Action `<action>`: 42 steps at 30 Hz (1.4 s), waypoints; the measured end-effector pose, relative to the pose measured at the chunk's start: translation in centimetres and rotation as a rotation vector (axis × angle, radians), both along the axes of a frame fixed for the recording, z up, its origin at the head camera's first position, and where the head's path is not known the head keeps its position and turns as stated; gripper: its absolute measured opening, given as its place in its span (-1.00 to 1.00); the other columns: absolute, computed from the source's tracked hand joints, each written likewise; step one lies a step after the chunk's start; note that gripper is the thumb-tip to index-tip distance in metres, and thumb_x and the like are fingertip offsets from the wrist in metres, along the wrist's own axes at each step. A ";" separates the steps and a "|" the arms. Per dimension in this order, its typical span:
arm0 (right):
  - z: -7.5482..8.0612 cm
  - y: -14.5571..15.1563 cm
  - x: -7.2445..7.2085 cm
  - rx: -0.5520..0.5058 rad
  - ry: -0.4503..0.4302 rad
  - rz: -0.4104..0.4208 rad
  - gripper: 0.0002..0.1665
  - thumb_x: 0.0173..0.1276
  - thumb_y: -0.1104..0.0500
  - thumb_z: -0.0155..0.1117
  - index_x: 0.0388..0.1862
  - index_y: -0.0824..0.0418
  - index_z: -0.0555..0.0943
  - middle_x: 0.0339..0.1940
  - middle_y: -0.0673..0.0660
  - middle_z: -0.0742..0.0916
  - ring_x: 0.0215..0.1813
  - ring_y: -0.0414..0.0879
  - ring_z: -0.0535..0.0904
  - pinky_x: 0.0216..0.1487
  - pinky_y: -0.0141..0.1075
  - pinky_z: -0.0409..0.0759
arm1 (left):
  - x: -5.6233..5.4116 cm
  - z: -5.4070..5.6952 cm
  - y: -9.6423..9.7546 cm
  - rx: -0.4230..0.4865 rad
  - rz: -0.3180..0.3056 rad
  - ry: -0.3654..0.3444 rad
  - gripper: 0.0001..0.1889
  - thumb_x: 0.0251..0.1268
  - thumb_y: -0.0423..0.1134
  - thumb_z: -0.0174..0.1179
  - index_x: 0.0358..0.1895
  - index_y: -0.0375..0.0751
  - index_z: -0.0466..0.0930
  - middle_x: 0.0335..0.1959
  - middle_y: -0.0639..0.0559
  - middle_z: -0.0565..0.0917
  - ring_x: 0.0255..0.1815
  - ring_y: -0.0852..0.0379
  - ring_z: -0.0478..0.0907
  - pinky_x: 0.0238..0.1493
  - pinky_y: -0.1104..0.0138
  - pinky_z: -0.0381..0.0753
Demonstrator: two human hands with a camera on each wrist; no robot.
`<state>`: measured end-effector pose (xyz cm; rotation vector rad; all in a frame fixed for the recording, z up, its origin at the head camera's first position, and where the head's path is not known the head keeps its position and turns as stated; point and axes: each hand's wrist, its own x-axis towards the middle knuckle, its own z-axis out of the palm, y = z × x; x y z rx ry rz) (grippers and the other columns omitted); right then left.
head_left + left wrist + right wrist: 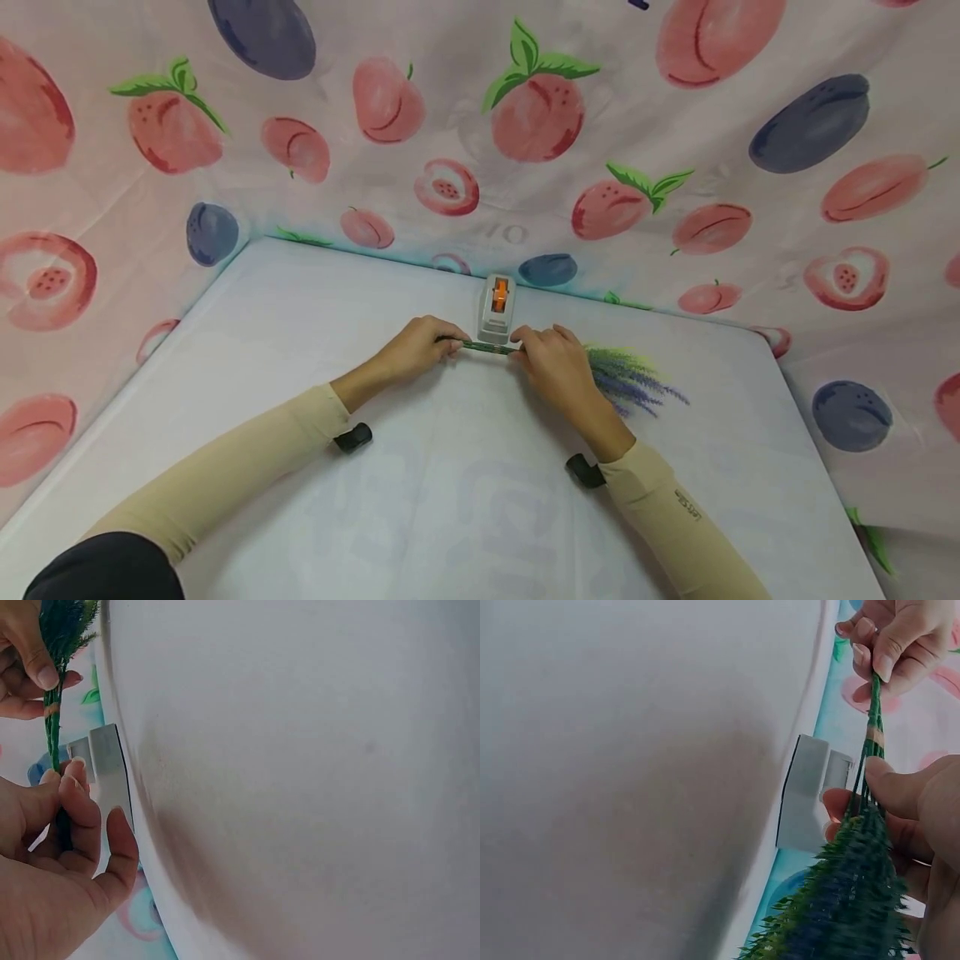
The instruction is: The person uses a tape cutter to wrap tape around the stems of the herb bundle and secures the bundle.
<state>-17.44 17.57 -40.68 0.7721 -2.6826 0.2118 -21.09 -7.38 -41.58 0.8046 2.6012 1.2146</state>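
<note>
A bunch of artificial lavender point(630, 379) with purple and yellow-green sprigs lies sideways, held between both hands above the table. My left hand point(422, 346) pinches the lower ends of its green stems point(487, 347). Closer to the flowers, my right hand point(558, 367) grips the same stems between thumb and fingers. A narrow tan band point(874, 736) circles the stems in the stretch between the hands. Just beyond them stands a grey tape dispenser point(495, 325) with an orange roll point(500, 294). In the right wrist view, the flower heads hang below the right hand.
The white-covered table point(450, 508) reaches back to a fruit-printed curtain point(465, 108), which also hangs along both sides. The dispenser sits near the table's back edge. Each wrist wears a small black camera mount point(352, 437) beside its beige sleeve point(247, 450).
</note>
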 end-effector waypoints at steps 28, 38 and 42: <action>-0.5 -0.1 -0.4 -0.001 0.119 -0.010 -0.75 0.14 0.18 0.63 -0.20 0.16 0.77 -0.28 0.10 0.70 -0.15 0.02 0.67 0.32 0.12 0.49 | -0.1 -0.1 0.3 0.000 0.082 -0.069 -0.88 0.54 -0.27 0.15 -0.11 -0.20 0.67 -0.26 -0.05 0.79 -0.33 0.10 0.61 -0.16 0.22 0.54; -0.4 0.0 -0.5 -0.026 0.102 -0.015 -0.73 0.11 0.18 0.65 -0.21 0.17 0.78 -0.30 0.09 0.77 -0.14 0.04 0.71 0.31 0.10 0.50 | -0.1 0.3 0.5 -0.045 0.103 0.043 -0.88 0.46 -0.34 0.23 -0.16 -0.21 0.77 -0.15 -0.04 0.77 -0.08 0.05 0.64 0.02 0.13 0.59; -0.2 0.1 -0.6 -0.034 0.080 -0.016 -0.77 0.17 0.18 0.61 -0.21 0.17 0.77 -0.29 0.09 0.79 -0.14 0.04 0.72 0.30 0.07 0.51 | -0.1 0.3 0.5 -0.075 0.100 0.081 -0.85 0.44 -0.39 0.23 -0.10 -0.26 0.78 -0.08 -0.10 0.76 0.03 -0.02 0.65 0.11 0.10 0.60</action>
